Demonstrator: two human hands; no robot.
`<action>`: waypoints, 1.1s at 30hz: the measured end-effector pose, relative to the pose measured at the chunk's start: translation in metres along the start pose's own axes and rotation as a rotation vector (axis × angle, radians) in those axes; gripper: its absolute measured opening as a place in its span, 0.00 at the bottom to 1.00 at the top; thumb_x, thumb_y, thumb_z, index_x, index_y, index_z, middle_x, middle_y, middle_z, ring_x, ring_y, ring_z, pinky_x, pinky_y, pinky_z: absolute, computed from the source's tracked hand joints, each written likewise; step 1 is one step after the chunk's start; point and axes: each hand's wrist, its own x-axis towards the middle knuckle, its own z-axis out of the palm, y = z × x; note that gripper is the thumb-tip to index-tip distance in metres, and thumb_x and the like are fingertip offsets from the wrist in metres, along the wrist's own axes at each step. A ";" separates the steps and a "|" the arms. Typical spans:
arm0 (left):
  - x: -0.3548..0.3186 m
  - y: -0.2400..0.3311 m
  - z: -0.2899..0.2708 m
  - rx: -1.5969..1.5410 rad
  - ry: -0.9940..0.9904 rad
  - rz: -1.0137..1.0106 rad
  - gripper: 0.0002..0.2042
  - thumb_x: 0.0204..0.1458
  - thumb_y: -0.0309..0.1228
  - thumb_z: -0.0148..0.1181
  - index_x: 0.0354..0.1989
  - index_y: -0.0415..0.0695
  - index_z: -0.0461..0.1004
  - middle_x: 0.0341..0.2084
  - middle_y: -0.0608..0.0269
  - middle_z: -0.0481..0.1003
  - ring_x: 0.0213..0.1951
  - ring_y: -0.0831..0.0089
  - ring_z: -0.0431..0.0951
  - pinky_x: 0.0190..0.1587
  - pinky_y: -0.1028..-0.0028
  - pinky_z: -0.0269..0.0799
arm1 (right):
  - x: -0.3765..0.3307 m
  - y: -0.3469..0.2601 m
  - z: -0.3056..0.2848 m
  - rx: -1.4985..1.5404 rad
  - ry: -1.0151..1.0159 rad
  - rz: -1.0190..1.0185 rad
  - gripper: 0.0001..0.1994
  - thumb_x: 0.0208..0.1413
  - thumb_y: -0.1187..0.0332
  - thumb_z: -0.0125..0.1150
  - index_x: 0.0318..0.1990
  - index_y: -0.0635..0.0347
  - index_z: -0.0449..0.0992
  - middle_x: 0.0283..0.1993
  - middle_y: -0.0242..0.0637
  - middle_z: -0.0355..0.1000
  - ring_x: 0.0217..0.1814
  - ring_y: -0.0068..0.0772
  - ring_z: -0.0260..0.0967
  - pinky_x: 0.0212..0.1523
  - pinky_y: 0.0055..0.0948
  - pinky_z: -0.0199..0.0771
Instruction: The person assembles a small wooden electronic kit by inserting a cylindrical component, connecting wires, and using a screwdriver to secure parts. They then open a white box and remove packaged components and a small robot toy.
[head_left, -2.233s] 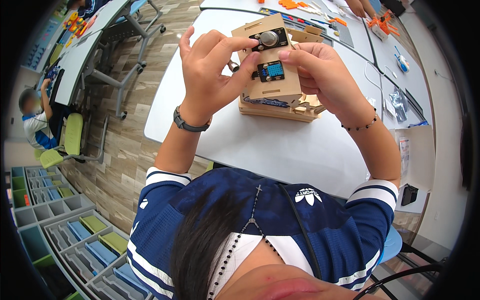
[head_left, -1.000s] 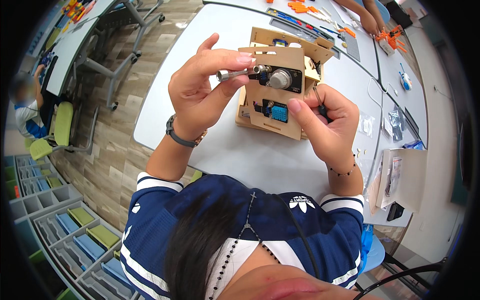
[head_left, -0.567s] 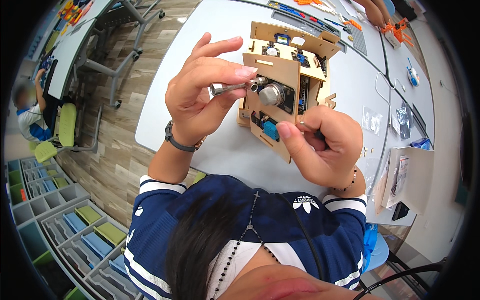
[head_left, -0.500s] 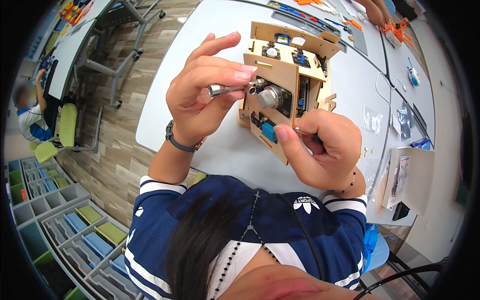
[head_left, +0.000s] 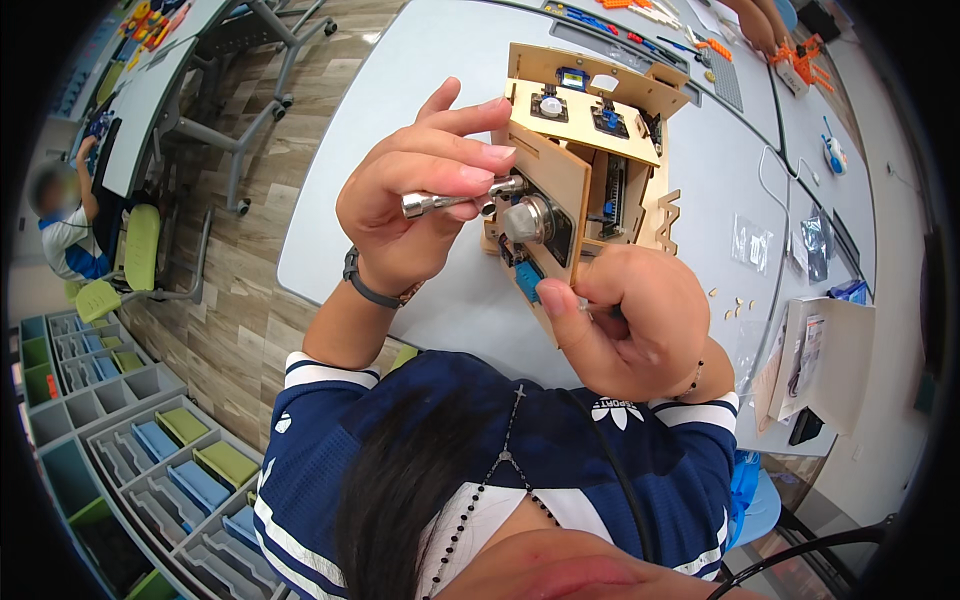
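Note:
A small wooden house model [head_left: 640, 90] with electronic modules stands on the table in front of me. Its front panel [head_left: 560, 155] is tilted outward, opening a gap to a dark circuit board [head_left: 612, 195] inside. On this panel sit a round silver mesh-capped sensor [head_left: 527, 218] and a blue sensor module [head_left: 527, 280]. My left hand [head_left: 415, 185] is closed on a metal cross-shaped socket wrench [head_left: 430, 203], one end against the panel beside the round sensor. My right hand [head_left: 630, 320] is closed at the panel's lower right edge; a bit of thin shaft shows, the rest hidden in the fist.
Small wooden bits [head_left: 738, 303], clear plastic bags [head_left: 750, 243] and an open white box [head_left: 815, 350] lie on the right. A white cable [head_left: 770, 170] runs nearby. Farther back, another person's hands [head_left: 755, 25] are by an orange brick build [head_left: 800, 65]. Another person sits far left.
The front panel has swung outward toward me and the gap behind it has widened. The wrench has turned more level in my left hand; my right hand has shifted slightly left and down.

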 end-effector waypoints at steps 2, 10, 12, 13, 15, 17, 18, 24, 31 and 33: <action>0.000 0.002 -0.001 -0.006 -0.001 0.000 0.05 0.49 0.30 0.61 0.34 0.46 0.73 0.36 0.60 0.78 0.49 0.54 0.74 0.62 0.53 0.51 | -0.001 0.000 0.002 0.000 0.003 -0.041 0.09 0.38 0.78 0.67 0.27 0.66 0.71 0.17 0.35 0.64 0.15 0.33 0.64 0.14 0.27 0.60; -0.004 0.002 0.003 -0.024 0.022 0.042 0.06 0.51 0.34 0.60 0.33 0.47 0.72 0.37 0.60 0.77 0.51 0.52 0.72 0.63 0.52 0.50 | -0.001 0.000 0.002 0.051 -0.004 -0.080 0.09 0.38 0.80 0.65 0.27 0.67 0.69 0.17 0.36 0.63 0.15 0.33 0.62 0.14 0.28 0.60; -0.004 0.001 0.005 -0.051 0.026 0.051 0.07 0.50 0.34 0.60 0.34 0.47 0.72 0.37 0.60 0.77 0.51 0.51 0.71 0.63 0.53 0.50 | 0.000 0.000 0.003 0.104 0.001 -0.047 0.09 0.39 0.80 0.65 0.26 0.65 0.69 0.17 0.36 0.63 0.14 0.32 0.62 0.14 0.27 0.59; -0.004 0.001 0.005 -0.074 0.021 0.044 0.07 0.50 0.34 0.60 0.34 0.46 0.72 0.37 0.60 0.77 0.51 0.50 0.71 0.62 0.52 0.51 | -0.001 0.000 0.003 0.140 -0.004 -0.017 0.09 0.40 0.80 0.65 0.26 0.64 0.69 0.17 0.36 0.63 0.14 0.32 0.61 0.14 0.27 0.59; -0.004 0.001 0.005 -0.120 0.011 0.031 0.08 0.50 0.34 0.60 0.34 0.46 0.73 0.37 0.59 0.77 0.51 0.49 0.71 0.62 0.52 0.53 | -0.002 0.000 0.002 0.203 -0.018 0.043 0.09 0.41 0.80 0.65 0.25 0.62 0.68 0.17 0.35 0.63 0.14 0.30 0.60 0.14 0.26 0.58; -0.004 0.000 0.004 -0.134 0.002 0.024 0.08 0.50 0.33 0.60 0.35 0.45 0.73 0.36 0.59 0.76 0.51 0.49 0.72 0.58 0.53 0.59 | -0.002 0.000 -0.001 0.253 -0.040 0.102 0.09 0.41 0.79 0.65 0.25 0.61 0.68 0.16 0.34 0.63 0.13 0.29 0.60 0.13 0.26 0.57; -0.004 0.000 0.004 -0.143 -0.003 0.021 0.08 0.50 0.33 0.60 0.35 0.45 0.73 0.36 0.59 0.76 0.50 0.49 0.72 0.57 0.54 0.63 | -0.002 0.000 -0.002 0.274 -0.050 0.131 0.09 0.41 0.79 0.65 0.25 0.61 0.68 0.16 0.33 0.63 0.13 0.29 0.59 0.13 0.26 0.56; -0.003 0.000 0.008 -0.176 -0.012 0.047 0.06 0.52 0.28 0.57 0.36 0.41 0.71 0.37 0.55 0.74 0.49 0.50 0.72 0.46 0.60 0.75 | -0.001 -0.001 -0.004 0.253 -0.054 0.118 0.08 0.41 0.78 0.66 0.24 0.61 0.70 0.16 0.32 0.62 0.12 0.26 0.57 0.13 0.25 0.55; -0.002 -0.004 0.010 -0.153 0.023 0.032 0.08 0.56 0.32 0.51 0.39 0.42 0.65 0.38 0.53 0.70 0.49 0.47 0.71 0.50 0.56 0.70 | 0.006 -0.003 -0.005 0.162 -0.106 0.107 0.09 0.41 0.75 0.67 0.28 0.62 0.71 0.17 0.33 0.63 0.13 0.27 0.59 0.14 0.24 0.56; -0.003 -0.005 0.010 -0.165 0.054 0.000 0.09 0.58 0.34 0.49 0.40 0.42 0.63 0.38 0.53 0.70 0.49 0.47 0.71 0.51 0.56 0.69 | 0.010 -0.002 -0.006 0.187 -0.136 0.125 0.09 0.42 0.73 0.66 0.30 0.62 0.71 0.17 0.33 0.63 0.14 0.27 0.59 0.15 0.23 0.58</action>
